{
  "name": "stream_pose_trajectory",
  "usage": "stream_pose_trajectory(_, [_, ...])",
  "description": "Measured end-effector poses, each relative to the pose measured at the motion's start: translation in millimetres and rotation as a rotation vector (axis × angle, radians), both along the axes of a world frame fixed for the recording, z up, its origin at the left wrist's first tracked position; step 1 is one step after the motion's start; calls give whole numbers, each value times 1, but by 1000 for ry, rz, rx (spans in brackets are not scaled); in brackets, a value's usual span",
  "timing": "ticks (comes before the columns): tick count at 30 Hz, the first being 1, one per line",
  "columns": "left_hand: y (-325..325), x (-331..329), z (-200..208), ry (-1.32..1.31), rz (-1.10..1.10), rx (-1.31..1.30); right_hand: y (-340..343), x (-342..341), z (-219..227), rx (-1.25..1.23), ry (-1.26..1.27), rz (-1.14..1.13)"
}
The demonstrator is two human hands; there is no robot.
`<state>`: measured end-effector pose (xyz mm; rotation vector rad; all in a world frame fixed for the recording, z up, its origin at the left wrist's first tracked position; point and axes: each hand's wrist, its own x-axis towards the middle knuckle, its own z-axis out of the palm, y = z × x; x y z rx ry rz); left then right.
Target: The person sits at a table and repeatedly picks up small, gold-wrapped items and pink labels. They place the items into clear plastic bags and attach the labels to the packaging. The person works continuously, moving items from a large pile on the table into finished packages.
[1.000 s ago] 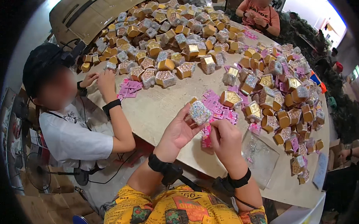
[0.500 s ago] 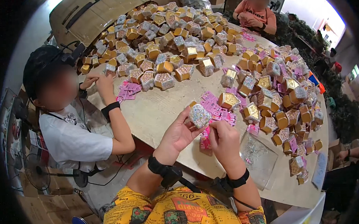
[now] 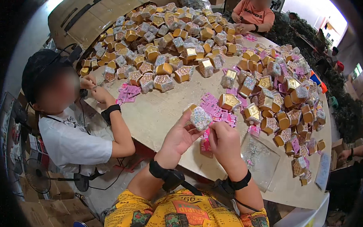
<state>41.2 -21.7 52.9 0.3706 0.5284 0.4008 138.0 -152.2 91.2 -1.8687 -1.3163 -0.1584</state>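
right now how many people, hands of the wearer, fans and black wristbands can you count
people besides the wearer: 2
wearer's hands, left hand and right hand, both on one small box: 2
fans: 1
black wristbands: 3
total: 8

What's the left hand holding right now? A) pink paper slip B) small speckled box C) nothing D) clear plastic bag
B: the left hand grips a small speckled box by its fingertips above the table edge; the right hand is close beside it, over the pink slips.
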Motion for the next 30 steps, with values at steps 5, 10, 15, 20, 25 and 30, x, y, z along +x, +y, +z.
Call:
stream_pose_trajectory(5, [-2,0,-7,-47,16,184,1,-3,3,-33,-40,3])
stream_pose_trajectory(10, [-3,7,-18,-304,-6,68,-2,2,-20,32,135,-6])
stream_pose_trajectory(15, [17,-10,-11,-210,-81,193,-5,10,-3,162,518,191])
stream_pose_trajectory(20, [14,-5,-7,-212,-136,121,-12,16,-19,181,862,291])
stream_pose_trajectory(25, [21,-6,-4,-162,-153,112,-14,16,-9,192,957,360])
stream_pose_trajectory(30, [20,0,-2,-126,-149,114,-18,13,-1,275,964,354])
